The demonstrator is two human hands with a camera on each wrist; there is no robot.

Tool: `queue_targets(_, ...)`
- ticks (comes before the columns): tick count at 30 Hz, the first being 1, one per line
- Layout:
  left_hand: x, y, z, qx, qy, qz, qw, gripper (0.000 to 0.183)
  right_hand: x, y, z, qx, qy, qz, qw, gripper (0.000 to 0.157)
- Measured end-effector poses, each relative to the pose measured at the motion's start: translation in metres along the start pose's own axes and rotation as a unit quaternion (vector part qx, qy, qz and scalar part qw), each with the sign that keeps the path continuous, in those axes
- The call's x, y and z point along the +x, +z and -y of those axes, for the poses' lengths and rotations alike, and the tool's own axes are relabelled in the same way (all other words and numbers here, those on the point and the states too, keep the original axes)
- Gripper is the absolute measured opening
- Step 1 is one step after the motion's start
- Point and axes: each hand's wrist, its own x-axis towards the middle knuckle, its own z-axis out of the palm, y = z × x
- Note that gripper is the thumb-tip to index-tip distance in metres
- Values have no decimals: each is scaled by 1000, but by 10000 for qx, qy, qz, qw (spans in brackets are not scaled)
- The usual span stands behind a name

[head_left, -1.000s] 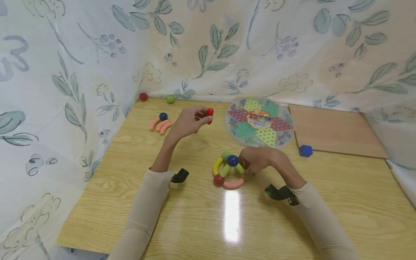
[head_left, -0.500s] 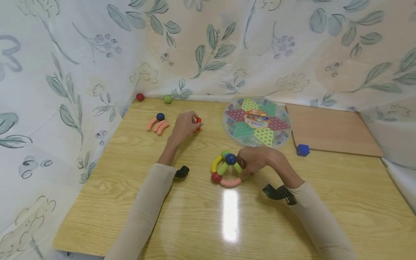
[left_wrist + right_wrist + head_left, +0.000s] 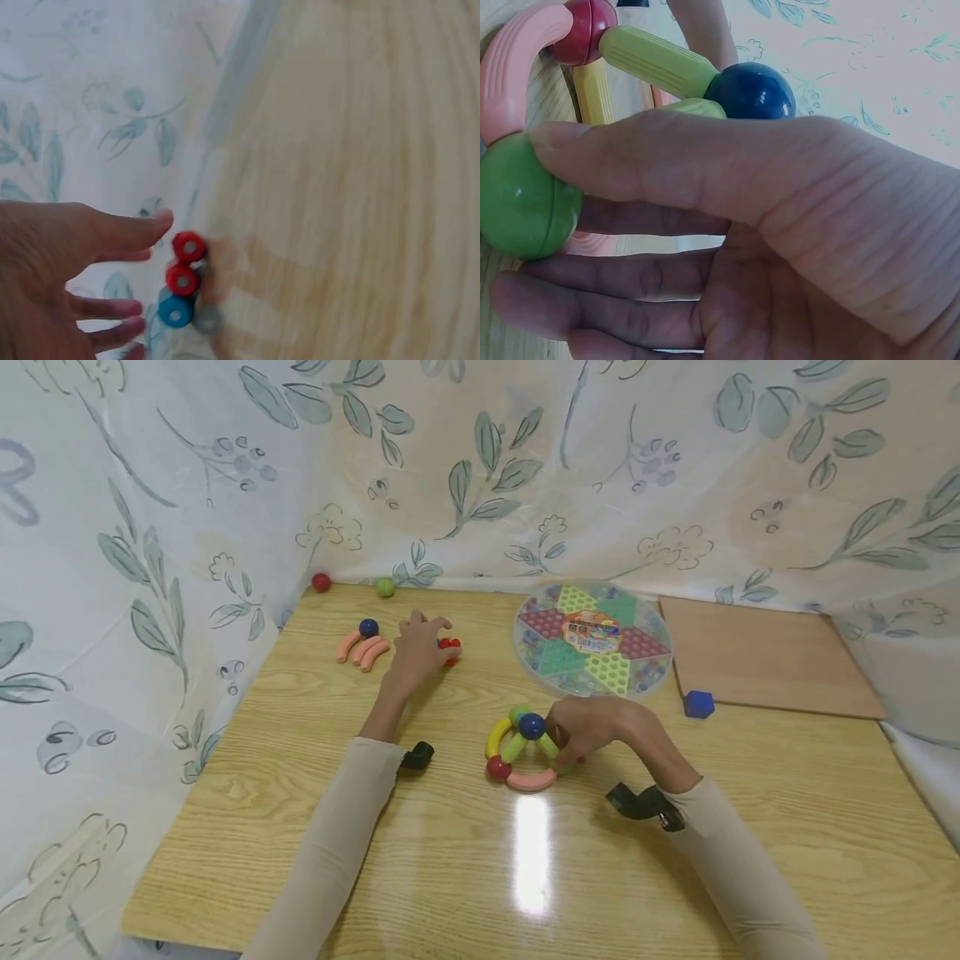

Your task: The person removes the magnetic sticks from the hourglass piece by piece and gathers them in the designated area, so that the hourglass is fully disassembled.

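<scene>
My left hand (image 3: pixel 415 653) is above the table's back left part, its fingers spread and holding nothing. Close by its fingertips, two red rods (image 3: pixel 185 262) and a blue rod (image 3: pixel 175 311) with round metal ends stand side by side in the left wrist view. My right hand (image 3: pixel 600 728) pinches a green ball (image 3: pixel 526 199) of a magnetic ball-and-rod frame between thumb and fingers. That frame has a ring with a pink curved rod (image 3: pixel 532 779), a yellow curved rod (image 3: pixel 497 739) and a red ball (image 3: pixel 498 767). Light green rods (image 3: pixel 660 60) slope up to a dark blue ball (image 3: pixel 532 726) on top.
Left of my left hand lie pink curved rods (image 3: pixel 365 652) and a dark blue ball (image 3: pixel 368 627). A red ball (image 3: pixel 321 582) and a green ball (image 3: pixel 385 587) sit at the back edge. Further right are a round game board (image 3: pixel 592 639), a blue cube (image 3: pixel 698 704) and a wooden board (image 3: pixel 772 656).
My left hand has lowered a red rod leftward to the other rods and let go, its fingers now spread. The right hand has kept its hold on the frame.
</scene>
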Motion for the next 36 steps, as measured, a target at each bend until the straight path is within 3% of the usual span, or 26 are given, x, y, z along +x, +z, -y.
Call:
queue_targets(7,-2,-8,4,108,208,594,9980,38,1,-1,0,43,20,38,10000,13)
queue_targets(22,-3,-7,-2,-65,29,421,9991,46,-2,-2,-4,86,92,-100,9999,19)
queue_targets(25,-7,-15,-12,-139,366,424,9983,46,-2,-2,-4,96,103,-108,9998,19)
queue_targets(28,-12,-24,-29,-285,1049,742,9913,46,-2,-2,-4,142,81,-82,9998,19)
queue_targets(33,-28,-37,-66,-470,2254,1519,9612,44,-2,-4,-4,149,48,-50,9999,20)
queue_targets(36,-41,-41,-88,-453,2686,2004,9411,45,-1,-4,-4,126,18,-15,9999,19)
